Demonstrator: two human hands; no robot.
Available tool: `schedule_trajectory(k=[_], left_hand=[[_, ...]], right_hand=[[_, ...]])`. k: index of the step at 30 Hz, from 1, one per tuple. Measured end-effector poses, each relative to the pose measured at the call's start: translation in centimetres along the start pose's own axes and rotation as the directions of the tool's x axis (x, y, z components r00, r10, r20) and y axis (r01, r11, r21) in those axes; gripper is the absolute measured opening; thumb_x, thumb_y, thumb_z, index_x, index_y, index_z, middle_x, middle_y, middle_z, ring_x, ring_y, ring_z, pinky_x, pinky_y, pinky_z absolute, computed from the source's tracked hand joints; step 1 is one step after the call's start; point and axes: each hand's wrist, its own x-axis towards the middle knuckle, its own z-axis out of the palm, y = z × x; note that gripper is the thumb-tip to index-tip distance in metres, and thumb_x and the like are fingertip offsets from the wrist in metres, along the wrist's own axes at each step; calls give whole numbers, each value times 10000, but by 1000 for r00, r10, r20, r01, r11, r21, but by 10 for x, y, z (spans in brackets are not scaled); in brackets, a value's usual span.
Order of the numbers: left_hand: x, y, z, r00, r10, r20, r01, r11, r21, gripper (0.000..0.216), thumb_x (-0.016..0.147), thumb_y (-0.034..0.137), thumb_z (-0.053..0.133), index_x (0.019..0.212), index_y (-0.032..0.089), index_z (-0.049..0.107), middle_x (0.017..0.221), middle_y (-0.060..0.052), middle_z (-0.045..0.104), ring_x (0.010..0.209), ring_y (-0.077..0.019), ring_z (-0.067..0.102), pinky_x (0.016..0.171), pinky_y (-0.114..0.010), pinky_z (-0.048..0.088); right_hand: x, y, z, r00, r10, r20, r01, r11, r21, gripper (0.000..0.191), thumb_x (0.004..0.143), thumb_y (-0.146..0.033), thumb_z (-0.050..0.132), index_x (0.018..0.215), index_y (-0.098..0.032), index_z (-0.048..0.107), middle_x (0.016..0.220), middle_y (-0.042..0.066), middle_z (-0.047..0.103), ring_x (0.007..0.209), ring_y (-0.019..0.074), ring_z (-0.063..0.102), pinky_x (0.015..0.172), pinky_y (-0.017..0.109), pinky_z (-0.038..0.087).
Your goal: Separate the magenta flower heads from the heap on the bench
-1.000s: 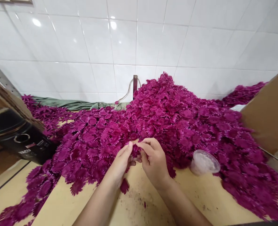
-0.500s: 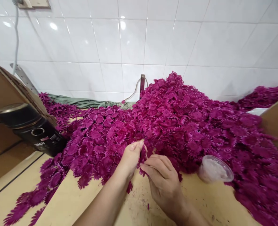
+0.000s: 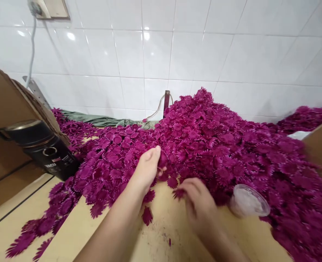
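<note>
A big heap of magenta fabric flower pieces (image 3: 204, 142) covers the back of the wooden table (image 3: 161, 236). My left hand (image 3: 147, 169) rests at the heap's front edge with its fingers closed on a few flower pieces. My right hand (image 3: 200, 205) hovers low over the table just right of it, smeared by motion, with one flower piece (image 3: 179, 193) at its fingertips. Loose flower pieces (image 3: 147, 215) lie on the bare wood beside my left wrist.
A small clear plastic cup (image 3: 248, 201) lies tipped at the heap's edge, right of my right hand. A black appliance (image 3: 42, 147) stands at the left before a cardboard sheet (image 3: 8, 98). Another cardboard edge (image 3: 321, 145) is at the right. A white tiled wall backs the table.
My hands have come apart: the left moved up into the heap's edge, the right dropped down and right toward the table. The camera tilted slightly.
</note>
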Motion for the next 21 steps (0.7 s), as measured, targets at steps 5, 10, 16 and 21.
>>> schedule_trajectory(k=[5, 10, 16, 21], left_hand=[[-22, -14, 4, 962, -173, 213, 176, 984, 4, 274, 564, 367, 689, 639, 142, 553, 571, 23, 539, 510, -70, 482, 492, -177, 391], [-19, -39, 1, 984, -133, 115, 113, 980, 165, 254, 626, 360, 620, 524, 151, 517, 435, 57, 460, 379, -44, 325, 405, -182, 254], [-17, -53, 3, 989, -87, 121, 55, 968, 246, 398, 638, 496, 574, 449, 180, 422, 373, 75, 349, 375, -62, 285, 404, -204, 219], [-24, -55, 0, 971, -164, 174, 135, 977, 165, 425, 653, 570, 522, 517, 169, 489, 425, 46, 428, 411, -82, 364, 438, -212, 283]], right_hand=[[11, 30, -1, 991, 113, -71, -124, 975, -186, 437, 692, -12, 340, 1057, -154, 533, 1021, 132, 555, 981, 248, 492, 821, 476, 439], [15, 17, 5, 961, 276, 20, -276, 956, 99, 217, 772, -206, 474, 974, -172, 546, 952, 103, 589, 893, 211, 554, 779, 404, 478], [27, 9, 18, 865, 388, 318, -500, 718, 484, 190, 747, -220, 520, 930, -171, 537, 849, 48, 627, 796, 150, 603, 724, 295, 492], [23, 14, 22, 898, 396, 192, -440, 816, 375, 63, 743, -151, 489, 714, -174, 540, 709, 15, 575, 647, 132, 551, 606, 266, 469]])
